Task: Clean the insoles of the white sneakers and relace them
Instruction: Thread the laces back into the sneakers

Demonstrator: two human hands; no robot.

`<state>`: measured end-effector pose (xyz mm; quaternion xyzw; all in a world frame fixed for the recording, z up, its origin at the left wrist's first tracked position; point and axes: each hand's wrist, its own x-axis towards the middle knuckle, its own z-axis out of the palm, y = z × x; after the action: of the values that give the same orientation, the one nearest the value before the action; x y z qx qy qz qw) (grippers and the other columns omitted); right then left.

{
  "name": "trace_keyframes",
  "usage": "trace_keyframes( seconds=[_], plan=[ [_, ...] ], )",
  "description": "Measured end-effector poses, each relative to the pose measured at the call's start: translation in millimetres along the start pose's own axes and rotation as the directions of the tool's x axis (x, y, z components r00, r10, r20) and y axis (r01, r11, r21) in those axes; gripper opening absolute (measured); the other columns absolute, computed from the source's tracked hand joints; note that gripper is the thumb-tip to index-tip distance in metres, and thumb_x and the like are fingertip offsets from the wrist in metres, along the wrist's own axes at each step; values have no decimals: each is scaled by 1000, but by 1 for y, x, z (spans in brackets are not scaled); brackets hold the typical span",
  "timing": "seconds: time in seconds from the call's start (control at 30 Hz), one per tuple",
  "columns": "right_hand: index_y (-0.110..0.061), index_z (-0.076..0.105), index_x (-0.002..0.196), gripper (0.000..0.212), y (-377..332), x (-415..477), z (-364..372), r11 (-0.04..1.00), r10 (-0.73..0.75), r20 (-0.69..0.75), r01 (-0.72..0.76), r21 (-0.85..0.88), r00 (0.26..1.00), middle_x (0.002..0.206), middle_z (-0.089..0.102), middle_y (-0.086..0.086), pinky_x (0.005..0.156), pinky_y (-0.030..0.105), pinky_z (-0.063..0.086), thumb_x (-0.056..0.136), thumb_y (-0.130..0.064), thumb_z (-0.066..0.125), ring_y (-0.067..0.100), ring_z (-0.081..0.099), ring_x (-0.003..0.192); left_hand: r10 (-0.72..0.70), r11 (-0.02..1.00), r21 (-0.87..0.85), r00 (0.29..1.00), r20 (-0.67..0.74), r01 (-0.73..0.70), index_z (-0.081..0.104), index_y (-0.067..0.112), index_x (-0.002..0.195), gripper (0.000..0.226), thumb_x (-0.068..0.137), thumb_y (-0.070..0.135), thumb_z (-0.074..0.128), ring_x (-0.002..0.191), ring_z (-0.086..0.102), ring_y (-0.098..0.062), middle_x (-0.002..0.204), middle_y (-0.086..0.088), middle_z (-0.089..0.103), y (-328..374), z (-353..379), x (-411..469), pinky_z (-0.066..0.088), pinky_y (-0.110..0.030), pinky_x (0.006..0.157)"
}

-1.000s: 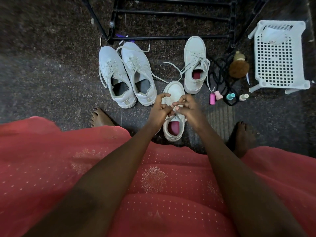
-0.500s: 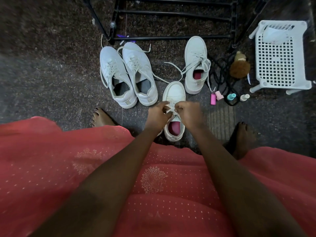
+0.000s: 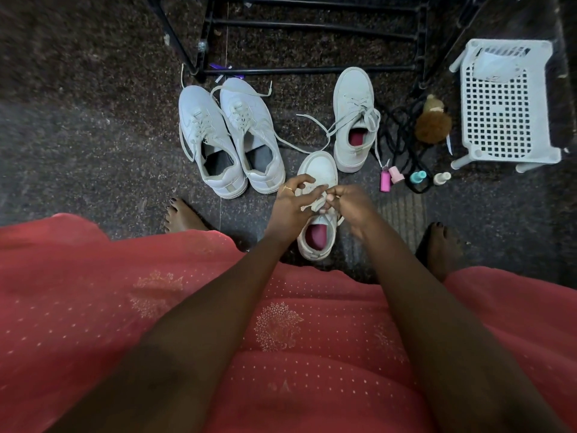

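A white sneaker (image 3: 318, 170) with a pink insole (image 3: 317, 236) stands on the floor just ahead of my knees. Both hands work over its lacing. My left hand (image 3: 292, 207) pinches a white lace (image 3: 312, 195) at the eyelets, and my right hand (image 3: 348, 204) pinches the lace from the other side. Its partner sneaker (image 3: 352, 117), also with a pink insole, sits farther back with loose laces. A second white pair (image 3: 231, 135) with dark insoles stands to the left.
Small bottles (image 3: 390, 179) in pink, teal and cream lie right of the sneakers beside a brown brush (image 3: 432, 126) and a black cord. A white plastic basket (image 3: 502, 104) stands at far right. A black metal rack (image 3: 312, 32) spans the back. My bare feet flank the shoe.
Both hands have stayed on the near sneaker's laces, shifting slightly toward me along the eyelets. My left fingers have spread a little while the right keeps its pinch.
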<state>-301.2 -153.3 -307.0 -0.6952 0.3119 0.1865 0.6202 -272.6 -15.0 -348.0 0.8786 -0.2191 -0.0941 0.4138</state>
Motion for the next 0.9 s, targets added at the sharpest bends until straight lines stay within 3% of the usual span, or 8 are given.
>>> trace_keyframes(
  seconds=[0.1, 0.17, 0.27, 0.43, 0.5, 0.6, 0.73, 0.9],
  plan=[
    [4, 65, 84, 18, 1, 0, 3, 998, 32, -13, -31, 60, 999, 67, 62, 6, 58, 13, 50, 89, 10, 49, 2, 60, 51, -112, 974, -203, 993, -46, 100, 74, 7, 99, 25, 74, 5, 73, 83, 48, 0, 96, 9, 52, 6, -1, 0, 40, -12, 77],
    [7, 67, 92, 13, 4, 1, 6, 995, 48, -68, -42, 88, 997, 61, 66, 0, 59, 12, 51, 87, 6, 56, 4, 62, 55, -384, 792, -498, 922, 46, 354, 74, 3, 89, 11, 80, 2, 68, 87, 56, -4, 90, 4, 57, 14, -2, 0, 49, -27, 88],
    [1, 70, 88, 11, 4, 0, 11, 996, 48, -206, -31, 84, 977, 60, 67, 1, 49, 9, 48, 85, 3, 60, -1, 60, 46, -530, 558, -676, 834, 157, 482, 74, 15, 79, 15, 85, 7, 63, 84, 63, -22, 81, -3, 70, 16, 3, -8, 49, -46, 95],
    [-1, 73, 84, 17, 12, 0, 13, 999, 31, -427, -11, 47, 904, 78, 69, 13, 59, 26, 53, 81, 3, 57, 19, 64, 60, -604, 601, -578, 787, 123, 552, 71, 4, 84, 13, 90, 9, 60, 57, 57, 5, 58, 14, 66, 12, 6, -10, 47, -19, 70],
    [1, 72, 85, 15, 17, 5, 2, 999, 23, -508, -4, 39, 861, 81, 70, 16, 63, 30, 55, 81, 3, 58, 24, 65, 62, -671, 572, -583, 738, 73, 578, 69, 10, 73, 19, 90, 9, 60, 52, 55, 4, 57, 12, 64, 3, 3, -13, 47, -18, 66],
    [1, 74, 91, 15, 28, 6, -13, 972, -89, -547, -46, -229, 833, 87, 72, 17, 62, 9, 44, 82, -2, 62, 24, 66, 76, -699, 594, -511, 713, 55, 622, 71, 3, 79, 16, 90, 10, 61, 47, 53, 8, 62, 7, 62, -8, -3, -19, 46, -13, 61],
    [-3, 75, 91, 19, 44, 10, -12, 907, -166, -525, -81, -414, 835, 89, 71, 20, 73, 29, 49, 83, -4, 58, 32, 67, 83, -706, 630, -441, 708, 19, 639, 70, 1, 76, 19, 89, 11, 62, 50, 53, 7, 56, 13, 61, -11, -2, -20, 48, -21, 68],
    [-6, 73, 100, 21, 40, 20, -17, 875, -130, -560, -171, -452, 818, 99, 70, 18, 75, 29, 47, 89, -10, 55, 32, 64, 93, -739, 613, -400, 674, 14, 681, 63, 13, 61, 29, 90, 14, 61, 48, 50, 2, 59, 3, 58, -12, 2, -27, 42, -17, 58]
  ],
)
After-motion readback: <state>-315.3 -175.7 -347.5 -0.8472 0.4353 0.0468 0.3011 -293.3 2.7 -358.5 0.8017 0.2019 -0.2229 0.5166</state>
